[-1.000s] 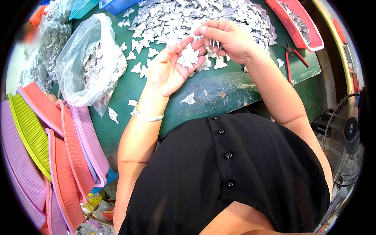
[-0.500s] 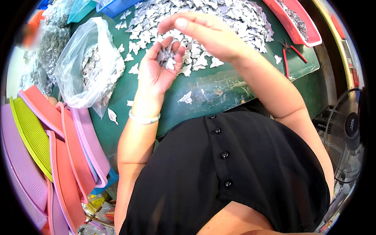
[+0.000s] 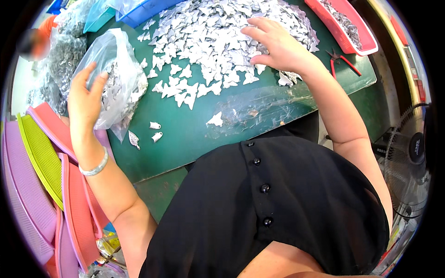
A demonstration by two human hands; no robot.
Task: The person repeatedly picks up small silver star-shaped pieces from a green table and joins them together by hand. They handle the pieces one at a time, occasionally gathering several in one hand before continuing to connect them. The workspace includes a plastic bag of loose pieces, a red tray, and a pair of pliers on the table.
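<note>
A large heap of silver, butterfly-shaped metal pieces [image 3: 208, 41] spreads over the far part of the green table. My right hand [image 3: 280, 46] is over the heap's right side, fingers spread, with no piece visible in it. On the left, my left hand [image 3: 86, 99] is open at the near side of a clear plastic bag [image 3: 113, 55], thumb and fingers apart. Similar silver pieces fill the bag. One loose butterfly piece [image 3: 216, 119] lies near the table's front edge. Left of it are two small silver cylinder-like parts [image 3: 156, 136] and a leaf-shaped piece [image 3: 134, 140].
Red-handled pliers [image 3: 344, 62] lie at right, below a pink basket [image 3: 367, 45] of metal parts. Blue [image 3: 139, 16] and teal bins [image 3: 99, 19] stand at the back left. Stacked plastic baskets [image 3: 76, 204] crowd the left; a fan [image 3: 408, 153] stands at right.
My left hand, which held a cluster of silver pieces, has swung left to the bag and shows none now. My right hand has moved right over the heap. Several pieces lie spread at the heap's near edge.
</note>
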